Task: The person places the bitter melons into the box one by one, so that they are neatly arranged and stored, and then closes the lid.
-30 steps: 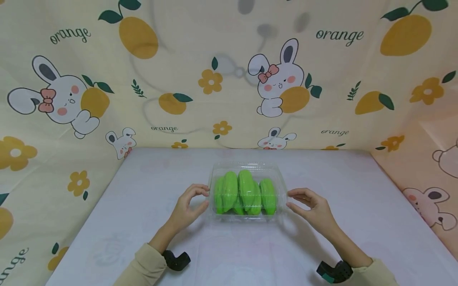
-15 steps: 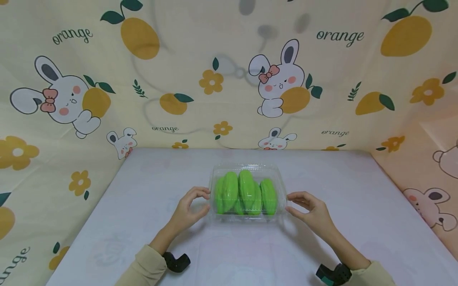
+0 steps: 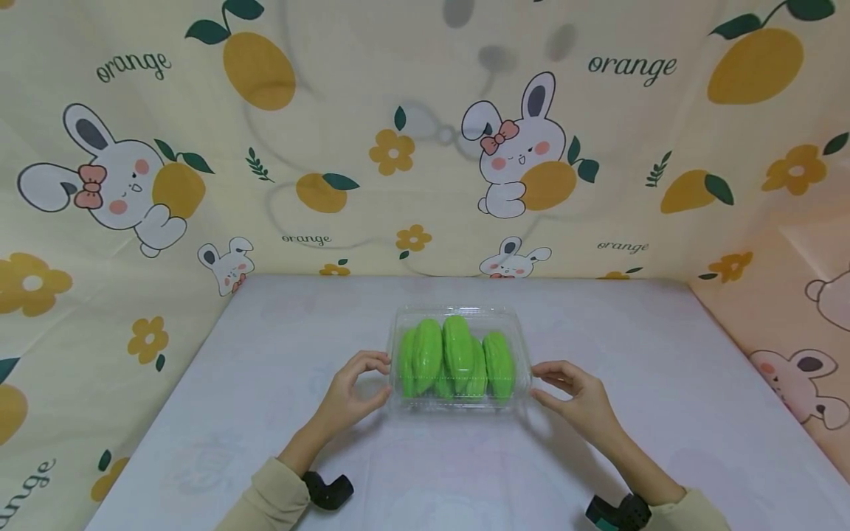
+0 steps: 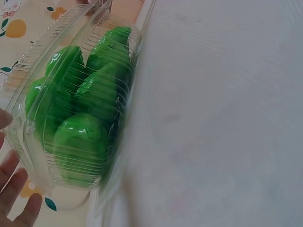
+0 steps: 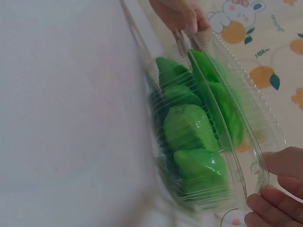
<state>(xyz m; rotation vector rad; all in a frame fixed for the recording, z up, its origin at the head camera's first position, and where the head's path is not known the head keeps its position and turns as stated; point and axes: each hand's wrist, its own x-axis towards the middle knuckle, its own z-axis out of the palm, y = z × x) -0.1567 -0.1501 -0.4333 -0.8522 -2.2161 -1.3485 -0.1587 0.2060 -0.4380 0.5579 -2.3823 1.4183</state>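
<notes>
A clear plastic clamshell box [image 3: 458, 406] sits mid-table in the head view. Inside lie several long, glossy green fruits [image 3: 427, 358], ridged and tapered; their exact kind is unclear. My left hand [image 3: 348, 391] is at the box's left side, thumb and fingers curved at the rim. Opposite it, my right hand [image 3: 579, 402] pinches the right side. From the right wrist, the thumb and fingertips [image 5: 272, 201] grip the lid's corner, and a narrow gap shows between the lid and base rims. The left wrist view has the left fingertips [image 4: 14, 182] by the lid's corner.
A white tabletop [image 3: 438, 472] surrounds the box. Behind and at both sides hangs a cream cloth [image 3: 425, 192] printed with rabbits and oranges. Each wrist carries a black camera mount [image 3: 328, 490].
Both hands have shifted slightly down and toward the person. The lid's edge has come down a little with them, while the green fruits and the base have stayed in place.
</notes>
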